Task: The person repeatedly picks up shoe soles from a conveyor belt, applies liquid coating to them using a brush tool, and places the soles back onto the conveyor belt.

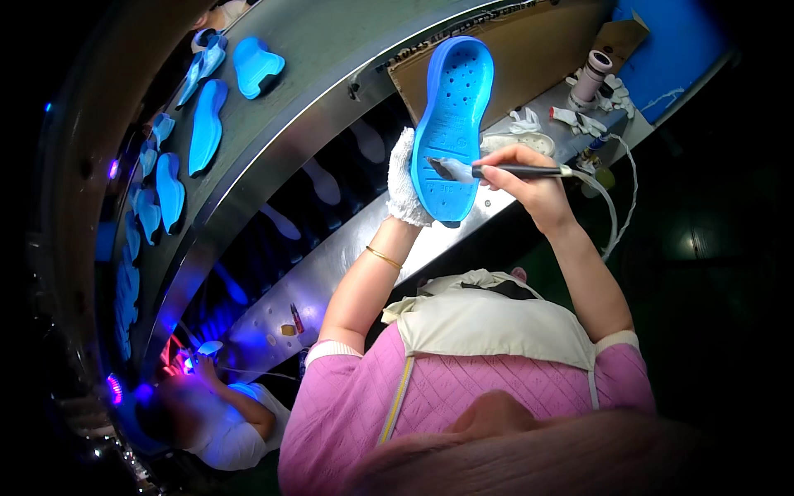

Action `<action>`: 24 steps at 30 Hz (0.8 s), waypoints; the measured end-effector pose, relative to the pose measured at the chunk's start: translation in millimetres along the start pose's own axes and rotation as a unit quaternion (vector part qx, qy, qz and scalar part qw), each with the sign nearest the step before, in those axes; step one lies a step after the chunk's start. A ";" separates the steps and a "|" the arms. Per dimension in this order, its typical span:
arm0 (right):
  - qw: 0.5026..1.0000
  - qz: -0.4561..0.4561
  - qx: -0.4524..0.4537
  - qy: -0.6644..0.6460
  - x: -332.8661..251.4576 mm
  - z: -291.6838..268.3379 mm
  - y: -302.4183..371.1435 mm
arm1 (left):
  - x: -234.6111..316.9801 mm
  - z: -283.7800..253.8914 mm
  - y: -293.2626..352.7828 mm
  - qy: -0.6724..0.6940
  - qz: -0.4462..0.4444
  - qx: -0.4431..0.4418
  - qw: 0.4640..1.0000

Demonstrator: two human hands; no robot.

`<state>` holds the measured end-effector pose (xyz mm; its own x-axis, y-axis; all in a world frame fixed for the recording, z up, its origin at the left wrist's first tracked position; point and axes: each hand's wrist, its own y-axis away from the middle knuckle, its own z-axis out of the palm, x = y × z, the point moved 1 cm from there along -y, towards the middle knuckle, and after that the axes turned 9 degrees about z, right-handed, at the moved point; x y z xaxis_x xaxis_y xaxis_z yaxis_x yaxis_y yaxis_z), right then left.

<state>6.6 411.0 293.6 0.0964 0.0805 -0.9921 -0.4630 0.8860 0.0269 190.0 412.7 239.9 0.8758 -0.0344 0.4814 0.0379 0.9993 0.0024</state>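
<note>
A blue shoe sole (453, 107) stands tilted up before me, its hollow inner side with holes and ribs facing me. My left hand (405, 183), in a white knitted glove, grips the sole along its left edge; most of the fingers are hidden behind it. Bare and closed, my right hand (525, 183) holds a brush (517, 171) with a black handle and a pale hose running from its end. The brush's bristles (449, 169) lie over the lower half of the sole's inside; whether they touch it I cannot tell.
A belt (273, 107) at the left carries several blue sole pieces (207, 124). Behind the sole stands a cardboard box (529, 66). White gloves (579, 121) and a pink bottle (591, 78) sit on the metal bench (339, 264). Another person (223, 422) works at lower left.
</note>
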 end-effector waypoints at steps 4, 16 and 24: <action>0.989 0.050 -0.132 0.038 2.0 -4.6 -12.6 | -2.8 2.3 9.5 -0.007 -0.011 0.030 0.999; 0.951 -0.226 0.058 0.202 6.7 -9.3 -20.5 | 9.8 16.4 17.0 -0.032 -0.031 0.017 0.999; 0.894 -0.271 0.016 0.357 -34.2 -12.4 -17.2 | 19.1 29.2 24.2 -0.070 -0.023 0.012 0.997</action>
<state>0.3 387.4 325.6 -0.2931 -0.6658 -0.6861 -0.4928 0.7202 -0.4884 193.6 436.7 274.8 0.7979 -0.0796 0.5975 0.0633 0.9968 0.0483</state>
